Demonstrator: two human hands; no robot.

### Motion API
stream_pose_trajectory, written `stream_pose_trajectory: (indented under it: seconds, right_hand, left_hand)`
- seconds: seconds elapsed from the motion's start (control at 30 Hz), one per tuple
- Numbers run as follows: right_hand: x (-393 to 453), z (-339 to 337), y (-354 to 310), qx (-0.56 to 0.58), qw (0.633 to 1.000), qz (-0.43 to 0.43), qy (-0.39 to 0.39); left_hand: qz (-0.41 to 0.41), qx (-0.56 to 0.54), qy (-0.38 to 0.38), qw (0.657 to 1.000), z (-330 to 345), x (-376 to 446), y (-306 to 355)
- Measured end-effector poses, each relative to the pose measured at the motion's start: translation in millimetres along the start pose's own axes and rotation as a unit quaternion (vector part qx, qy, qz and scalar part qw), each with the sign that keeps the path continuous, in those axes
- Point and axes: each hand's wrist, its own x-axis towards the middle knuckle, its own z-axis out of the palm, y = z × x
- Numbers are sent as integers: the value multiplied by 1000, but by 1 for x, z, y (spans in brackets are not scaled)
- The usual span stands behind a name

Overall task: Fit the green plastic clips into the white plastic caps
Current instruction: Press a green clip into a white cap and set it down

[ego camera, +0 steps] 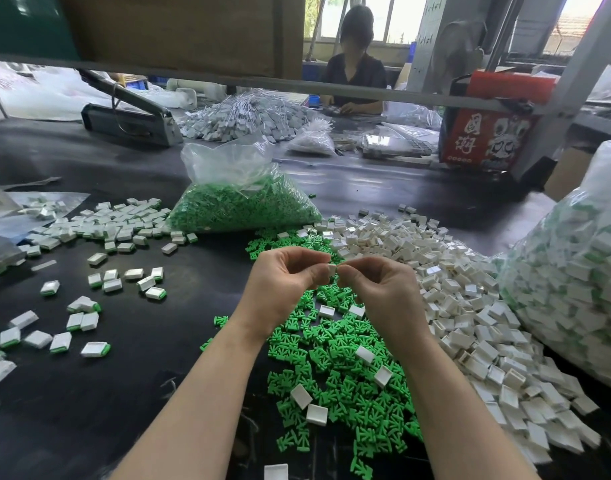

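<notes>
left hand (283,275) and right hand (373,282) fingers pinch one white cap (332,270) between them, seemingly mid-fit; next, press the clip home.

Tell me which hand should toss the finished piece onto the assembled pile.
Left. The left hand pinches the white cap, and the assembled pieces lie on its side; the right hand is nearer the loose caps.

Both forearms reach forward, bare, wrists bent inward. The left hand (283,275) and right hand (377,282) meet fingertip to fingertip, fingers curled, thumbs and forefingers pinching a small white cap (332,270) between them.
</notes>
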Motion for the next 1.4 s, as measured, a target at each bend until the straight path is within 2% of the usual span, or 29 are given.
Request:
stream_pose_trajectory:
  seconds: [0.23,0.4,0.5,0.6,0.7,0.77,0.83,1.0,1.2,1.4]
  right_hand:
    - [1,-3,-2,-105,994,-30,-15]
    - [-2,0,-2,24,999,21,-6]
    - [-2,4,3,-38,997,47,-50]
    - [-3,7,3,-82,993,30,-76]
    - [-3,6,1,-57,995,19,-79]
    - [-3,6,0,-45,995,17,-86]
    - [-4,7,0,-41,995,15,-92]
    - [-3,6,1,-41,992,39,-111]
    - [-2,2,5,36,983,76,-162]
    - [-1,3,8,27,985,68,-157]
  left_hand:
    - [27,41,-1,999,2,-1,0]
    - [38,3,6,999,2,-1,2]
    - [33,-7,2,999,2,0,-2]
    - [12,0,-18,1000,2,2,-4]
    - [-23,43,-44,998,-1,3,-7]
    - [-38,86,-98,991,-1,1,-8]
    - [-49,76,-138,986,3,-2,-8]
    - [-45,78,-145,985,7,-4,-7]
    - [-51,49,-182,981,2,-2,-9]
    - [-40,50,-193,979,5,-3,-10]
